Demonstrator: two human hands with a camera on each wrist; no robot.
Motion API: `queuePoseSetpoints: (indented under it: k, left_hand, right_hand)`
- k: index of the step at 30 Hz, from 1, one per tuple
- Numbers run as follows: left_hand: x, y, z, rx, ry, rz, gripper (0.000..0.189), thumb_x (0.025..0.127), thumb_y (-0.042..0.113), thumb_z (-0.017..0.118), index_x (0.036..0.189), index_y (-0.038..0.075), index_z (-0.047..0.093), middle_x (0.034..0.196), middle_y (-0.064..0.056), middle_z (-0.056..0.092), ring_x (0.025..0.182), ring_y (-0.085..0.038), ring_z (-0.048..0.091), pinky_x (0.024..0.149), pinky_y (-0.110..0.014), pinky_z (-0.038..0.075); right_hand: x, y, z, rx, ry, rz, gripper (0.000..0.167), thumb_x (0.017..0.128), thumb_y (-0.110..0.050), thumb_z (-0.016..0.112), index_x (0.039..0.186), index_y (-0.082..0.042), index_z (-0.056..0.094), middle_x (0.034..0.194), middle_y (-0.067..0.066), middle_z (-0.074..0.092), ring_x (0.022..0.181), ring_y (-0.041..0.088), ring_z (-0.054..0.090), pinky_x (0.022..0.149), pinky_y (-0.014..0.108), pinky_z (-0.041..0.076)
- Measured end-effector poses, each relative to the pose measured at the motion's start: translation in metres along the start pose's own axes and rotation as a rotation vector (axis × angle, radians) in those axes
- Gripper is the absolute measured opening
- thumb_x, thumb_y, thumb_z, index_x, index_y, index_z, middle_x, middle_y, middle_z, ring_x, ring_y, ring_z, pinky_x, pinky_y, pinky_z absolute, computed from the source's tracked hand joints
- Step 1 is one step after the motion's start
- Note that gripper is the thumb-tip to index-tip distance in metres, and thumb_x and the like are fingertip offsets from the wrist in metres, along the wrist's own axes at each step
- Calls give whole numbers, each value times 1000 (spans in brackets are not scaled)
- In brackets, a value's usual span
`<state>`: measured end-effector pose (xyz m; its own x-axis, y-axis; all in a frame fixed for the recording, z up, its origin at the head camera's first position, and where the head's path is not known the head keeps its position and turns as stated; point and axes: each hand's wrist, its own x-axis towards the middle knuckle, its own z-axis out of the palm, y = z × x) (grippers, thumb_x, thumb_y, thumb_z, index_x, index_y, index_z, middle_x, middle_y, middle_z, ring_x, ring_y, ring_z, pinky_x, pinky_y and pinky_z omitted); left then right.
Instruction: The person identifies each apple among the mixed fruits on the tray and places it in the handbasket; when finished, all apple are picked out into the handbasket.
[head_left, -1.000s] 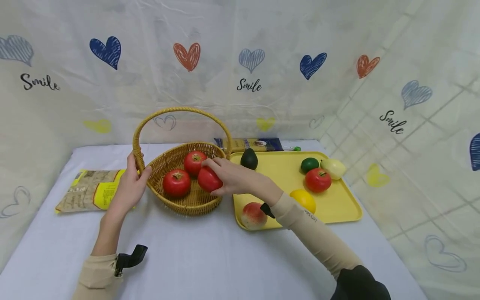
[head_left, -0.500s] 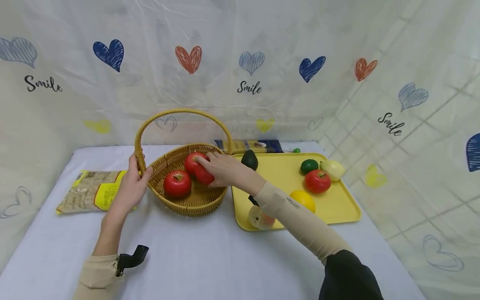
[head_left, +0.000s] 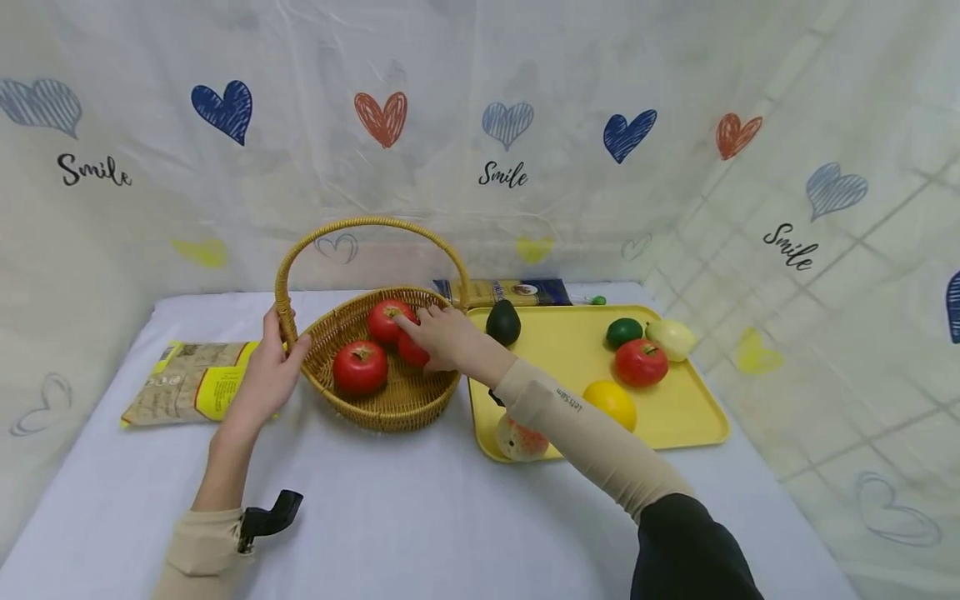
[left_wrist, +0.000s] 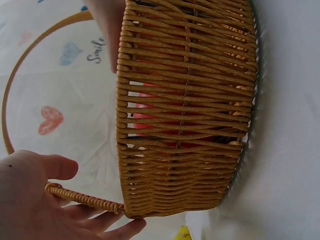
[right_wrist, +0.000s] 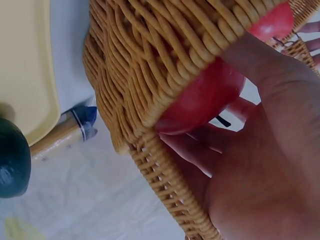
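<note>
In the head view, a wicker basket (head_left: 375, 418) with a tall arched handle (head_left: 367, 222) stands left of the tray. My left hand (head_left: 266, 375) holds the handle's left foot between thumb and fingers. Over the basket's right side, my right hand (head_left: 450, 340) grips a red apple (head_left: 411, 353) down inside the rim. Its black stem and the curled fingers around it show in the right wrist view, where the apple (right_wrist: 205, 102) is partly behind the weave. Two other round red fruits with brownish crowns, a front one (head_left: 360, 368) and a back one (head_left: 386, 321), lie in the basket.
On the right, a yellow tray (head_left: 555, 333) carries a peach (head_left: 519, 440), a yellow fruit (head_left: 611, 404), a red fruit (head_left: 641, 362), a green fruit (head_left: 624, 332), a pale pear (head_left: 671, 338) and an avocado (head_left: 503, 323). A bagged packet (head_left: 191, 383) lies left; a long packet (head_left: 510, 292) lies behind.
My right hand has moved left and lowered the apple into the basket, beside the back red fruit. The left hand keeps its hold on the handle.
</note>
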<state>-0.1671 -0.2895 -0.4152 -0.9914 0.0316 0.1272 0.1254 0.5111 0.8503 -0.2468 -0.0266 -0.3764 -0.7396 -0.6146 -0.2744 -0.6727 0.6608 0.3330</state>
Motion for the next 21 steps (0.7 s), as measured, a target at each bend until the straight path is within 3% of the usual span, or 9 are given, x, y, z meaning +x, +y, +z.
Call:
queuePoseSetpoints:
  k: [6,13,21]
  left_hand:
    - [-3,-2,4,-3,-6,-9,72,111,35,39,165,19,-5,170,-25,18,153,-51,25,114,-76,30]
    - [-1,-1,4,-15,-5,-5,72,111,35,39,166,20,-5,170,-25,17,154,-50,24,113,-76,30]
    - [0,-1,2,9,13,-3,72,110,36,39,165,20,-4,170,-25,19,153,-50,26,114,-75,30]
  right_hand:
    - [0,-6,13,40,-50,-3,89,89,-52,76,157,-22,26,156,11,47,143,31,51,108,42,54]
    - [-2,-6,17,42,-2,-13,87,87,-50,79,154,-22,31,153,10,48,140,30,52,113,42,49]
    - [-6,-4,16,34,28,-54,90,89,-53,74,160,-24,28,166,9,31,151,28,37,120,41,42]
